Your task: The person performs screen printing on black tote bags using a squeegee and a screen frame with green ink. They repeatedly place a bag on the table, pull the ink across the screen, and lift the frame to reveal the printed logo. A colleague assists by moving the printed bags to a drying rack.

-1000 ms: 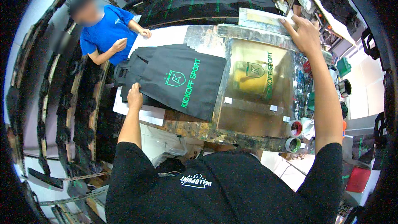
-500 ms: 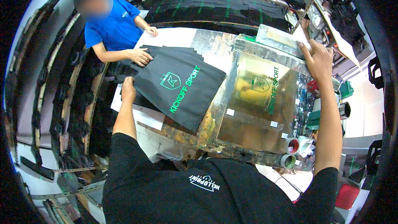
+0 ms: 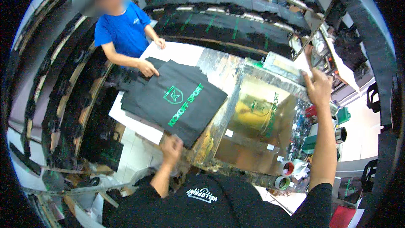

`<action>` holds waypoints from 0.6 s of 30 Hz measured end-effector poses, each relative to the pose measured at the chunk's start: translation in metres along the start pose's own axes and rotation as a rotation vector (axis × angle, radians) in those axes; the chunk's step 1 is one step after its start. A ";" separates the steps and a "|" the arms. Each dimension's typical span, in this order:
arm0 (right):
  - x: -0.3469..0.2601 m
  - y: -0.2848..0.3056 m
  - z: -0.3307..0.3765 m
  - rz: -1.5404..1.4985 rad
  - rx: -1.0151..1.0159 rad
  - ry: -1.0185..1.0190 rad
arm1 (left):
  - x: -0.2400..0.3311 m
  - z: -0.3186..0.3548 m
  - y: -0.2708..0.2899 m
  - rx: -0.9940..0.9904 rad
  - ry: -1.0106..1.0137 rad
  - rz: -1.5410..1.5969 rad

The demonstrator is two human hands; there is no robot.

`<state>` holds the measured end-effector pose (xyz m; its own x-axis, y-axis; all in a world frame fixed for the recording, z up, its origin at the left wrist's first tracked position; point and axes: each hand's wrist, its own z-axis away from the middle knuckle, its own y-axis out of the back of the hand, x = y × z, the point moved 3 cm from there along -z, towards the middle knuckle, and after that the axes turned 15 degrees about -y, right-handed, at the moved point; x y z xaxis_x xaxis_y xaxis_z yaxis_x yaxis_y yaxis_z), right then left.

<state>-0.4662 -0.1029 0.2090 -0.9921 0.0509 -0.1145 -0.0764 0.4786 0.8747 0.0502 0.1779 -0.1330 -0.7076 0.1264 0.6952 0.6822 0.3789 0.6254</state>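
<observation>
A black fabric bag (image 3: 190, 112) with a green printed shield and lettering lies on top of a stack of black bags (image 3: 139, 97) on the table. My left hand (image 3: 172, 147) is at the near edge of the top bag, its fingers blurred by motion. Right of the stack lies a printing screen (image 3: 247, 139), its yellowish mesh showing a matching design smeared with green. My right hand (image 3: 319, 86) grips the screen's far right corner, thumb on the near side. Beside that hand, a flat grey squeegee (image 3: 282, 67) rests along the screen's far edge.
Across the table, a person in a blue shirt (image 3: 122, 29) has one hand (image 3: 148, 68) on the bags. Tape rolls (image 3: 282, 182) sit at the screen's near right corner. Green containers (image 3: 310, 143) stand along its right side. Racks of black bags (image 3: 219, 23) surround the table.
My left hand has moved from the bag's far left corner toward me to its near edge. The top bag now lies flatter on the stack. My right hand stays at the screen's corner.
</observation>
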 end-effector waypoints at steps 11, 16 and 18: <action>-0.009 0.011 0.007 -0.122 0.130 0.051 | 0.093 0.009 -0.078 -0.363 -0.532 0.123; -0.006 0.006 0.007 -0.129 0.133 0.069 | 0.026 -0.080 -0.036 -0.144 -0.538 -0.174; -0.006 0.007 0.011 -0.145 0.142 0.057 | 0.014 -0.101 -0.023 -0.248 -0.393 -0.332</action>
<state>-0.4598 -0.0899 0.2104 -0.9760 -0.0752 -0.2043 -0.2082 0.5966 0.7751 0.0435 0.0782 -0.1016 -0.8744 0.3866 0.2933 0.4011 0.2354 0.8853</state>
